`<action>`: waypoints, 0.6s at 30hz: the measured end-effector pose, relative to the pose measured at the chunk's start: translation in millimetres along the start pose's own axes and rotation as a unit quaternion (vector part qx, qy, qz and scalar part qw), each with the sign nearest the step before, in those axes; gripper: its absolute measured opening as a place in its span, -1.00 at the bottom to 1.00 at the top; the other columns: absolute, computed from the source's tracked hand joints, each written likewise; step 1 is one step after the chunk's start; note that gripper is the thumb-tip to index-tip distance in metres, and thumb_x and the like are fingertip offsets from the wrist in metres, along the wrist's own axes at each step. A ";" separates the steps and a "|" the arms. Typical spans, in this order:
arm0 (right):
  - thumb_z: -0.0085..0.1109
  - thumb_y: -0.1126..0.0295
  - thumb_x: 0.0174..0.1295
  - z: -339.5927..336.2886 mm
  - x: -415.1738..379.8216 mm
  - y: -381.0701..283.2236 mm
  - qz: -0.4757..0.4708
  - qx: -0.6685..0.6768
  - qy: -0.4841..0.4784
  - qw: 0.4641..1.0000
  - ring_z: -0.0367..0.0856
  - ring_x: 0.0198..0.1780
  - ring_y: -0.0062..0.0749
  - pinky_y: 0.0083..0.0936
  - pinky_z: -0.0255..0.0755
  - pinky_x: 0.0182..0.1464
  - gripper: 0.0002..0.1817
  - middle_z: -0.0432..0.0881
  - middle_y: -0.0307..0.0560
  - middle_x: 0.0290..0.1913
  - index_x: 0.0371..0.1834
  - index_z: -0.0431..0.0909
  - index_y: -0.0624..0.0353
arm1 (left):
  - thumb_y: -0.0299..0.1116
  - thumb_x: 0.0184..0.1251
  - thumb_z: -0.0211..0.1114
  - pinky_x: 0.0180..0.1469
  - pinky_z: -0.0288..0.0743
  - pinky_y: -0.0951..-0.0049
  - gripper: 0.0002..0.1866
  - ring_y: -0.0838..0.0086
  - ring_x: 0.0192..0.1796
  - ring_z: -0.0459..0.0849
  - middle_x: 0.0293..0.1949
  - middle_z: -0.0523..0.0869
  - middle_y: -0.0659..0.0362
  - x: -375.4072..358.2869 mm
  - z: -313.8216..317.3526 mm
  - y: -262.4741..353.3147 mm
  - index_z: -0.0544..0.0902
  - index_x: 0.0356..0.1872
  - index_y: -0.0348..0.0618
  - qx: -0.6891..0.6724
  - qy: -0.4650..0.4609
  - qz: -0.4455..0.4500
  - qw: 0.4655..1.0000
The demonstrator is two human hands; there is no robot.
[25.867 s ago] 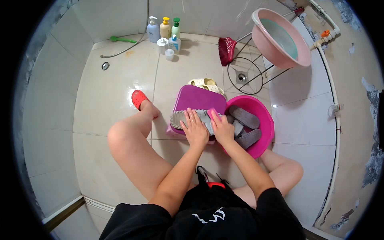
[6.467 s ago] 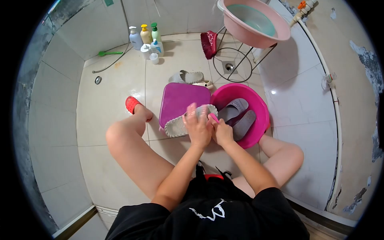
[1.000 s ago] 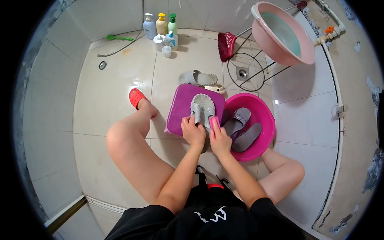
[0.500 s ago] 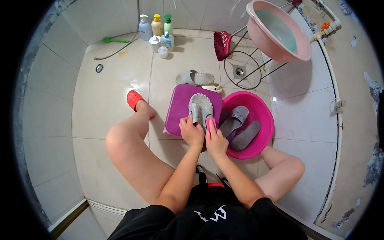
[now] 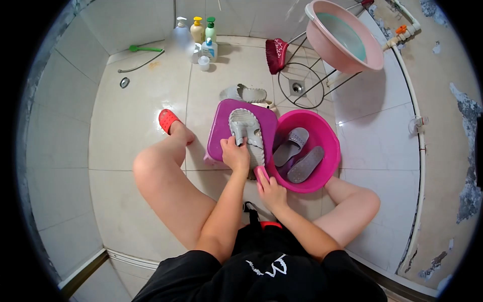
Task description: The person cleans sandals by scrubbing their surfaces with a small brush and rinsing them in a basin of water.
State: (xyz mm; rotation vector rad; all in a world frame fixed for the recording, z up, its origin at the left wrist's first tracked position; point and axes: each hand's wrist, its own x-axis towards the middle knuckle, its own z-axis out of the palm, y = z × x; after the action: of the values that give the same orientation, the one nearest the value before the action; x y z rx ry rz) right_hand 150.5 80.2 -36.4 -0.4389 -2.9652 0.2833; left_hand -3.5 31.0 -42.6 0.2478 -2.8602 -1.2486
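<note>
A grey slipper [image 5: 255,155] lies sole down on the purple stool [image 5: 220,132], its near end reaching past the stool's edge. My left hand [image 5: 235,153] is closed on the slipper's strap at its left side. In my right hand [image 5: 272,193] is a pink scrubbing brush [image 5: 261,174], set against the slipper's near right edge; its bristles are hidden. Just right of the stool, a magenta basin [image 5: 329,136] holds two grey slippers, one with its strap up [image 5: 293,146] and one showing its sole [image 5: 306,165].
Another grey slipper [image 5: 244,93] lies behind the stool. Pump bottles [image 5: 197,31] and a green-handled brush [image 5: 145,49] are by the back wall. A pale pink basin [image 5: 329,43] sits tilted on a metal stand [image 5: 322,90], near a dark red broom [image 5: 275,55] and a floor drain [image 5: 297,88].
My right hand has drawn the brush toward me, from the slipper's middle to its near end. My left hand stays at the strap, and the slipper has turned slightly.
</note>
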 end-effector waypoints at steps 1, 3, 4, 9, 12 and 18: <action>0.15 0.13 0.20 -2.3 -2.5 2.0 -0.006 -0.012 0.002 1.000 0.53 -0.66 -0.16 -0.21 0.45 -0.63 -0.41 0.42 -0.03 -0.48 0.35 0.32 -0.21 | -0.20 0.07 0.40 -0.29 0.47 0.11 -0.73 0.10 -0.27 0.60 -0.25 0.50 0.11 0.4 0.1 0.5 0.58 -0.34 -0.15 0.006 -0.011 0.008 1.000; 0.15 0.13 0.20 -0.4 1.1 -1.2 -0.003 -0.020 0.002 1.000 0.54 -0.66 -0.17 -0.24 0.45 -0.64 -0.41 0.42 -0.03 -0.49 0.35 0.31 -0.21 | -0.20 0.06 0.41 -0.29 0.46 0.11 -0.73 0.09 -0.26 0.60 -0.26 0.51 0.11 -3.3 -3.7 -2.3 0.59 -0.37 -0.17 0.018 -0.030 0.021 0.999; 0.15 0.13 0.19 8.5 28.0 -2.3 0.002 -0.035 0.021 0.999 0.55 -0.65 -0.15 -0.23 0.46 -0.63 -0.40 0.45 -0.02 -0.47 0.35 0.30 -0.19 | -0.18 0.06 0.41 -0.27 0.45 0.11 -0.71 0.10 -0.25 0.59 -0.26 0.51 0.10 -1.8 -4.2 -1.6 0.59 -0.38 -0.19 0.014 -0.040 0.023 0.999; 0.13 0.13 0.20 19.2 80.5 -11.4 0.040 -0.044 0.034 0.998 0.58 -0.62 -0.07 -0.21 0.50 -0.58 -0.37 0.54 0.05 -0.40 0.38 0.26 -0.15 | -0.11 0.04 0.44 -0.22 0.44 0.12 -0.63 0.09 -0.23 0.59 -0.25 0.51 0.08 4.5 -10.8 -3.8 0.60 -0.41 -0.26 0.004 -0.032 0.013 0.999; 0.09 0.13 0.21 3.7 35.3 2.8 0.010 0.009 -0.017 1.000 0.57 -0.62 -0.03 -0.14 0.50 -0.57 -0.35 0.55 0.06 -0.40 0.41 0.20 -0.17 | 0.01 -0.14 0.54 -0.09 0.48 0.15 -0.38 0.06 -0.12 0.58 -0.14 0.51 0.04 6.0 -20.1 7.0 0.60 -0.15 -0.28 0.004 -0.080 -0.039 0.996; 0.11 0.14 0.20 -23.6 14.0 20.9 -0.011 0.012 -0.052 0.999 0.55 -0.65 -0.06 -0.17 0.47 -0.61 -0.38 0.51 0.02 -0.43 0.38 0.27 -0.15 | -0.04 -0.11 0.53 0.29 0.22 0.10 -0.03 -0.06 0.31 0.27 0.28 0.30 -0.06 19.2 -36.4 18.0 0.23 0.37 -0.04 0.047 -0.025 0.160 0.986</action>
State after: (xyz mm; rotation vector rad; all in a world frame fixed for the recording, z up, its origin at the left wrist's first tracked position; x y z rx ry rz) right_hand 146.6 108.0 -16.2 -0.4000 -3.0615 0.3493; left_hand -22.3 13.7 -5.7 -0.2371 -2.8512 -1.0741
